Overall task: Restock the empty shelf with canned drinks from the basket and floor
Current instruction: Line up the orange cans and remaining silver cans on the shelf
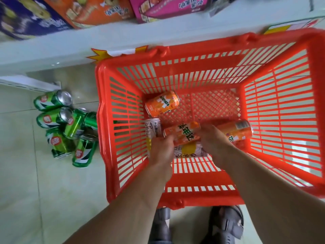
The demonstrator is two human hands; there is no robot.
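Where both arms reach in, an orange can point(182, 132) (lying flat) sits between left hand point(161, 150) and right hand point(213, 138)

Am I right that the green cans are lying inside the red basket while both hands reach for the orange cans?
Not quite: the head view shows the green cans on the floor left of the red basket. The left hand and right hand do reach the orange cans inside it.
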